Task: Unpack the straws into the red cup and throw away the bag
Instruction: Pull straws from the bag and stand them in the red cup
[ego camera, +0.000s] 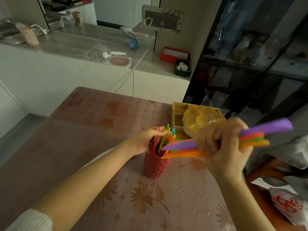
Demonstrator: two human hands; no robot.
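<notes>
Red cup (155, 165) sits on the table (103, 147), my left hand (146, 139) pinching the straws standing in it. My right hand (221, 144) is clamped around a sideways bundle of straws (183, 148).

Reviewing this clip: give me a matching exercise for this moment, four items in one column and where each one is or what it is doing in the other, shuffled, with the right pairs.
Items:
1. left hand
2. right hand
3. red cup
4. yellow dish

Places or states:
A. rests on the wooden tray behind the cup
B. stands upright on the table with straws in it
C. grips a bundle of straws held roughly level above the table
D. sits at the cup's rim against the standing straws

Pairs: 1-D, 2-C, 3-B, 4-A
</notes>
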